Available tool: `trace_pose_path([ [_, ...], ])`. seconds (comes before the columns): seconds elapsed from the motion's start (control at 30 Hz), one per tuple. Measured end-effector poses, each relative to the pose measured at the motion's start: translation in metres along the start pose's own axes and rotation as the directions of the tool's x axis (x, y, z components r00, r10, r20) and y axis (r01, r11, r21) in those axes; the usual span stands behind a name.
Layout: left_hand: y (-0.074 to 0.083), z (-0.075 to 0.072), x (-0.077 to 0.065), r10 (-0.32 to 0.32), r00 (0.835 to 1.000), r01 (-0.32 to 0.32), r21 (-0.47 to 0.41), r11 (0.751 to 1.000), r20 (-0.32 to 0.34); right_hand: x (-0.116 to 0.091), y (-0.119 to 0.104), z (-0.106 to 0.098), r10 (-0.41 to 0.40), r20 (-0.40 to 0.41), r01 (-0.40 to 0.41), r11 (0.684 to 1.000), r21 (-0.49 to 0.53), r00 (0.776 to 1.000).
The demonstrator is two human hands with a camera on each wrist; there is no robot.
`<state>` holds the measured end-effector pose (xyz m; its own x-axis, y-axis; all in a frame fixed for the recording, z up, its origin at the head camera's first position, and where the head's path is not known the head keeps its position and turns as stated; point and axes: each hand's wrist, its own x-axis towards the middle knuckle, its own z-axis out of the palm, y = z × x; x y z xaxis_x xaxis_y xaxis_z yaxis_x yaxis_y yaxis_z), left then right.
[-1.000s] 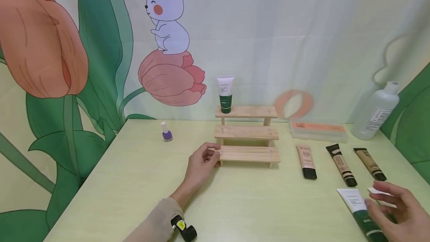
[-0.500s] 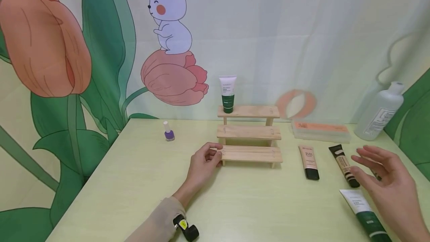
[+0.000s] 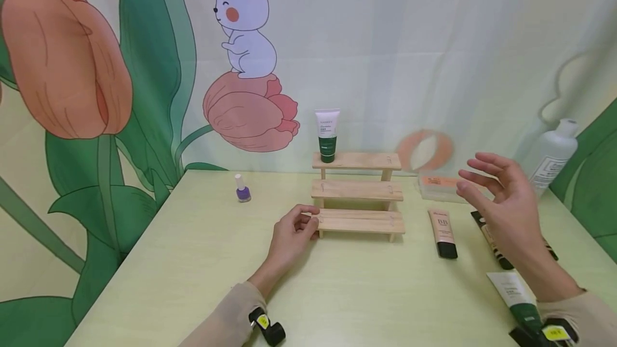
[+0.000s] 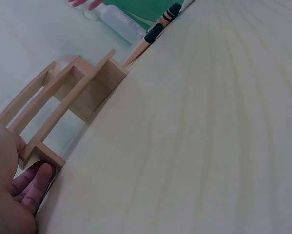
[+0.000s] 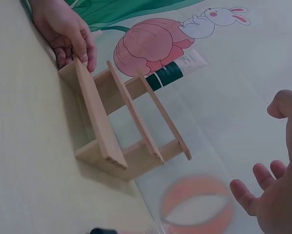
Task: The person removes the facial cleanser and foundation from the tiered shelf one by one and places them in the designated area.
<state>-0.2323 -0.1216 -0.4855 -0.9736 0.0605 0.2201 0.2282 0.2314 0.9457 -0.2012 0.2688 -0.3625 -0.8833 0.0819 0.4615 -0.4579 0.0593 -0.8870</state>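
A three-step wooden display stand (image 3: pixel 358 190) stands on the table. My left hand (image 3: pixel 291 233) grips the left end of its lowest step; in the left wrist view its fingers (image 4: pixel 40 185) curl round that end. On the top step, at the left, a white-and-green squeeze tube (image 3: pixel 327 135) stands upright on its cap. My right hand (image 3: pixel 506 213) is raised over the right side with fingers spread and nothing held. Beneath and beside it lie a pink BB cream tube (image 3: pixel 442 232), a black-and-beige tube (image 3: pixel 495 245), partly hidden, and a larger white-and-green tube (image 3: pixel 513 296).
A purple nail polish bottle (image 3: pixel 243 189) stands left of the stand. At the back right are a flat clear case (image 3: pixel 436 187) with an orange label and a white bottle (image 3: pixel 551 159), both partly behind my right hand. A printed curtain (image 3: pixel 366 58) hangs behind the table.
My right hand has risen from beside the larger white-and-green tube, moving forward and left over the other tubes. My left hand keeps its hold on the stand.
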Motion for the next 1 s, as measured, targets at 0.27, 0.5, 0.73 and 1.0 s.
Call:
trace_pose_path([
  [0.27, 0.001, 0.0, 0.0, 0.0, 1.0, 0.0, 0.007, 1.0, -0.002, 0.027, 0.001, 0.031, -0.04, 0.008, 0.038, 0.99, 0.136, 0.999],
  [0.5, 0.002, 0.0, -0.001, -0.015, 1.0, 0.015, 0.005, 1.0, -0.005, 0.046, 0.0, 0.055, -0.038, 0.022, 0.036, 0.994, 0.101, 0.999],
  [0.73, 0.001, -0.001, -0.001, -0.01, 1.0, 0.01, -0.005, 1.0, -0.01, 0.061, 0.003, 0.081, -0.058, 0.047, 0.059, 0.998, -0.01, 0.997],
  [1.0, 0.002, 0.0, -0.001, -0.016, 1.0, 0.016, -0.014, 1.0, 0.0, 0.073, 0.008, 0.103, -0.106, 0.087, 0.106, 0.994, 0.004, 0.991],
])
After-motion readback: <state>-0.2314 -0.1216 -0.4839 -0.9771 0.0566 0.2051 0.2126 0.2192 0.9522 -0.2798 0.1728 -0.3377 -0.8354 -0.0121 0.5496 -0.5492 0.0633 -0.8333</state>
